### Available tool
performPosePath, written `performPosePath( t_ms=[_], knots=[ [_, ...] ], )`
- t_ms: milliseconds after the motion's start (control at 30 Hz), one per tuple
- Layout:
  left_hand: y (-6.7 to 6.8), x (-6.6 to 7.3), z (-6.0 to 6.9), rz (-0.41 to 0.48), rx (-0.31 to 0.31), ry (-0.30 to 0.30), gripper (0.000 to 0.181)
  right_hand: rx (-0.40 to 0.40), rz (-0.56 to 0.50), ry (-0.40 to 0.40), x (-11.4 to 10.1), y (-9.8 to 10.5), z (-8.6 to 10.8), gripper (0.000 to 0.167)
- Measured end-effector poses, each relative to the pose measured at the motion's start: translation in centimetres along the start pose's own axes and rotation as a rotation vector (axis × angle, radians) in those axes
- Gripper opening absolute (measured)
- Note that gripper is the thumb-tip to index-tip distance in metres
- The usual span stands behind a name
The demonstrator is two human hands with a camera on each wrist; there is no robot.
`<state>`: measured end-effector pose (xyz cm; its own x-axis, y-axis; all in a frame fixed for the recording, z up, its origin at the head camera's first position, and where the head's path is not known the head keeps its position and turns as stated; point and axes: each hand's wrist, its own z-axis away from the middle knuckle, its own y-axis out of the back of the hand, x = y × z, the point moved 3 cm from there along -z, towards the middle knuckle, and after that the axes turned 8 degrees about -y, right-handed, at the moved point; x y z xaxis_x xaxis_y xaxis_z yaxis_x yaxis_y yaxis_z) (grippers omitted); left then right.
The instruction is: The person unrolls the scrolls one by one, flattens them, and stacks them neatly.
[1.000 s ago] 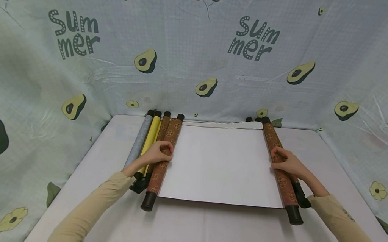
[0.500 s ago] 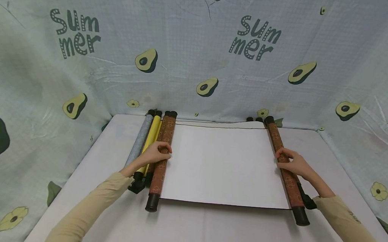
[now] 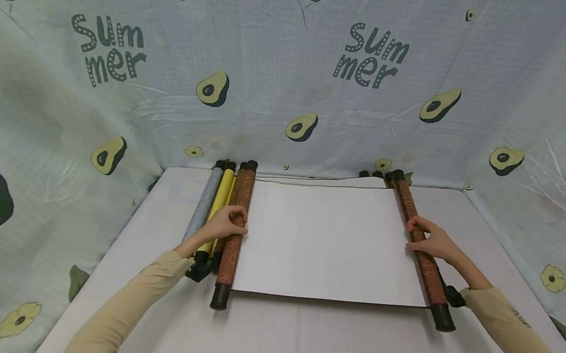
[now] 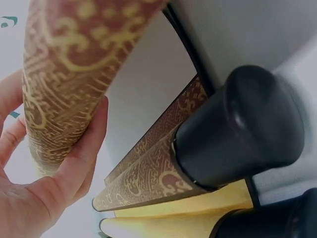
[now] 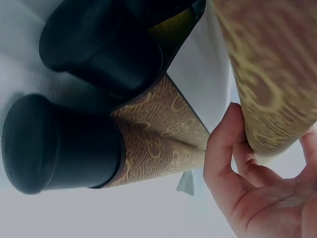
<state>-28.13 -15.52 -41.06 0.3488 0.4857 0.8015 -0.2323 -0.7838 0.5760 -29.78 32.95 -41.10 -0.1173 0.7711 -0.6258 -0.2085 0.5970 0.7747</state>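
A scroll lies partly unrolled, its white sheet (image 3: 328, 241) spread between two brown, gold-patterned rolls with black end caps. My left hand (image 3: 223, 224) grips the left roll (image 3: 228, 261), fingers curled over it. On the opposite side, my right hand (image 3: 433, 242) holds the right roll (image 3: 430, 277) between thumb and fingers. The left wrist view has that left roll (image 4: 74, 64) raised above another brown roll (image 4: 138, 183). Likewise, in the right wrist view the held roll (image 5: 277, 74) is apart from a lower brown roll (image 5: 158, 148) with a black cap.
Left of the scroll lie a yellow roll (image 3: 222, 188) and a grey roll (image 3: 205, 198), close together. A further sheet edge shows behind the white one. The pale table (image 3: 320, 340) extends in front, and a printed avocado cloth (image 3: 258, 52) hangs behind.
The right hand has moved right with its roll. The left roll has shifted slightly left, now close against the brown roll beside it. More width of white sheet shows between them.
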Motion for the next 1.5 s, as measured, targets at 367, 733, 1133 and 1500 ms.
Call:
performPosePath(
  t_ms=[367, 733, 1133, 1500],
  knots=[
    [0.5, -0.4, -0.1, -0.048, -0.011, 0.012, 0.019, 0.015, -0.006, 0.008, 0.6, 0.5, -0.1, 0.030],
    [0.7, -0.1, 0.0, -0.048, -0.018, 0.039, 0.016, 0.020, 0.004, -0.010, 0.8, 0.8, 0.1, 0.031],
    [1.3, 3.8, 0.9, -0.046, -0.021, 0.045, 0.013, 0.030, 0.035, -0.026, 1.0, 1.1, 0.1, 0.027],
    [1.2, -0.4, -0.3, -0.065, 0.007, -0.011, 0.023, 0.028, 0.061, 0.000, 1.2, 0.7, 0.0, 0.038]
  ],
)
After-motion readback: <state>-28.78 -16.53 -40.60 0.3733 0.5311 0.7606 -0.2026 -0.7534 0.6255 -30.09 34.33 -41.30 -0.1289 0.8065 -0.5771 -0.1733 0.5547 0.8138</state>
